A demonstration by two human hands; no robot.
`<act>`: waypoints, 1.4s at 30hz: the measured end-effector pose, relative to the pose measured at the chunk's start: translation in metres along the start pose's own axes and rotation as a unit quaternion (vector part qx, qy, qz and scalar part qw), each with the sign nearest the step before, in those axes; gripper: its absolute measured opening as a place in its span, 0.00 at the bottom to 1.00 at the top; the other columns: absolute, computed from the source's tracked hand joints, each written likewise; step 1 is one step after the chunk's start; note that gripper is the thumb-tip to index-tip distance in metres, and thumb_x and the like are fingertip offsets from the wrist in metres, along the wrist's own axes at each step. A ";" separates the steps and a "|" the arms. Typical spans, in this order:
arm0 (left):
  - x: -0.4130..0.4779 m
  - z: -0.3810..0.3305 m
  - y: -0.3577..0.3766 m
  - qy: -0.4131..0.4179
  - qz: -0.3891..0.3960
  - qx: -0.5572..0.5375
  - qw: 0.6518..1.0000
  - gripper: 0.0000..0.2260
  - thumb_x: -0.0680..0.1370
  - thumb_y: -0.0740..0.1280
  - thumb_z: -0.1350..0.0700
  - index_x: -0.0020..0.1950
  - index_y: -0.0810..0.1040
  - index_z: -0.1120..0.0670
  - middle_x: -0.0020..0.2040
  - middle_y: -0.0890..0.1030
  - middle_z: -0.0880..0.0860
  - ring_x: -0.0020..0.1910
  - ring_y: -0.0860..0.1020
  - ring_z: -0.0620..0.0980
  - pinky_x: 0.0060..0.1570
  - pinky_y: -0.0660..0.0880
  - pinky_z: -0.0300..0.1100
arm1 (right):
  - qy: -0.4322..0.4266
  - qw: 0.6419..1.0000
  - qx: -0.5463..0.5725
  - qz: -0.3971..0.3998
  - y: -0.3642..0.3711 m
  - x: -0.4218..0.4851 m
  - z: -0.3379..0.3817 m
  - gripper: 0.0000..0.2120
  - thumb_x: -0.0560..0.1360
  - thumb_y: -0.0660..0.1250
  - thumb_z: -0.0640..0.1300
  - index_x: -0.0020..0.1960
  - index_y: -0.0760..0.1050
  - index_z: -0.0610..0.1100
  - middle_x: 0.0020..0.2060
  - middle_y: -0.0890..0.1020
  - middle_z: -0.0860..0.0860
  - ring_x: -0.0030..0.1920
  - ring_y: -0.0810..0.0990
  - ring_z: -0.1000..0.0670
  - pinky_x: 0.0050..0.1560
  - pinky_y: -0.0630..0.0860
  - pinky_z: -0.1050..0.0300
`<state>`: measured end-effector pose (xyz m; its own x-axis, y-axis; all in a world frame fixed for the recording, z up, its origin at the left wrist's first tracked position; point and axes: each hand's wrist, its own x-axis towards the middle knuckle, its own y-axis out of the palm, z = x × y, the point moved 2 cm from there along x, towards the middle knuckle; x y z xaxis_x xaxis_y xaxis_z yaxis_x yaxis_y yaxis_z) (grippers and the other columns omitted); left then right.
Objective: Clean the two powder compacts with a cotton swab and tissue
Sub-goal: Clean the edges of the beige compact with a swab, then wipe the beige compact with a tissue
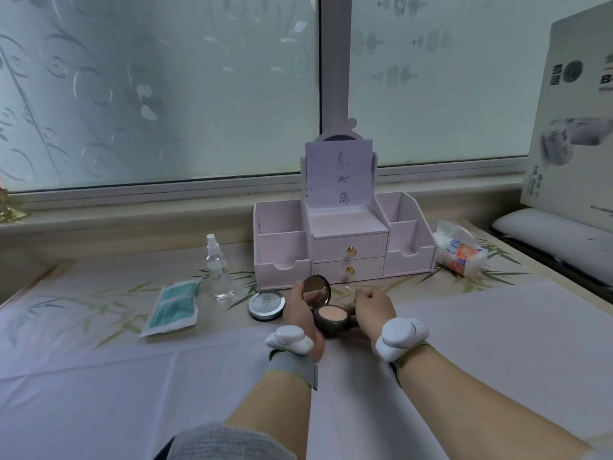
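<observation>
Beside round silver compact [267, 305], dark mirrored open compact [331, 315].

This looks like a home to me, a dressing corner set against a window [166, 94] of frosted glass with a flower pattern, above a plain sill [132, 207]. The table [132, 376] before me wears a pale cloth printed with bamboo leaves. At the middle of its far edge stands a pink makeup organizer [282, 247] with two little drawers and gold knobs. Around it lie personal things: a clear spray bottle [219, 270] to its left, a soft pack of tissues [459, 252] toward the far right corner, an open powder compact [331, 313], a closed compact [267, 304] and a cotton swab [351, 289]. A printed cardboard box [577, 111] leans by the right edge.
</observation>
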<state>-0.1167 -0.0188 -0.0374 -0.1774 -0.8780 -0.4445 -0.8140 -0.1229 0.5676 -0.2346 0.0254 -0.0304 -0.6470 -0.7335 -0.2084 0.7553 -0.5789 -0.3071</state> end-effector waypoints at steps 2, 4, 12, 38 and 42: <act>0.007 -0.004 -0.001 0.014 -0.002 0.025 1.000 0.28 0.78 0.66 0.41 0.60 0.80 0.66 0.55 0.83 0.64 0.47 0.82 0.60 0.54 0.80 0.53 | -0.019 0.999 -0.006 -0.026 -0.009 -0.026 0.020 0.15 0.78 0.56 0.45 0.34 0.70 0.44 0.37 0.77 0.44 0.41 0.76 0.41 0.45 0.71 0.52; 0.013 -0.007 0.000 0.058 0.004 0.058 0.997 0.23 0.79 0.65 0.45 0.62 0.80 0.63 0.54 0.84 0.64 0.48 0.82 0.60 0.53 0.80 0.54 | -0.026 0.999 -0.020 -0.033 -0.011 -0.027 0.021 0.17 0.79 0.57 0.43 0.31 0.67 0.45 0.34 0.74 0.46 0.40 0.72 0.42 0.43 0.67 0.54; 0.014 -0.015 0.007 0.152 0.009 0.110 0.982 0.14 0.84 0.57 0.63 0.47 0.81 0.55 0.48 0.83 0.65 0.43 0.81 0.58 0.50 0.80 0.50 | -0.062 0.997 0.037 -0.006 -0.004 -0.015 0.025 0.11 0.80 0.59 0.46 0.43 0.75 0.44 0.46 0.84 0.48 0.50 0.79 0.43 0.56 0.74 0.50; -0.066 -0.031 0.012 0.280 -0.026 0.287 0.916 0.07 0.79 0.66 0.57 0.53 0.82 0.50 0.49 0.83 0.49 0.52 0.79 0.52 0.53 0.71 0.41 | -0.109 0.993 0.032 0.040 -0.066 -0.052 0.038 0.05 0.75 0.70 0.42 0.45 0.82 0.40 0.46 0.85 0.43 0.43 0.79 0.48 0.48 0.76 0.53; -0.098 -0.019 0.026 0.330 -0.065 0.310 0.889 0.04 0.78 0.67 0.50 0.47 0.81 0.48 0.45 0.83 0.47 0.48 0.79 0.53 0.48 0.71 0.42 | -0.114 0.988 0.078 0.067 -0.092 -0.082 0.046 0.04 0.77 0.69 0.40 0.44 0.78 0.41 0.37 0.82 0.45 0.32 0.77 0.49 0.38 0.75 0.56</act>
<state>-0.1105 0.0551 0.0341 0.1385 -0.9802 0.1416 -0.9885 -0.1455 -0.0402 -0.2460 0.1225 0.0579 -0.5122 -0.8587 -0.0166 0.8515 -0.5052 -0.1403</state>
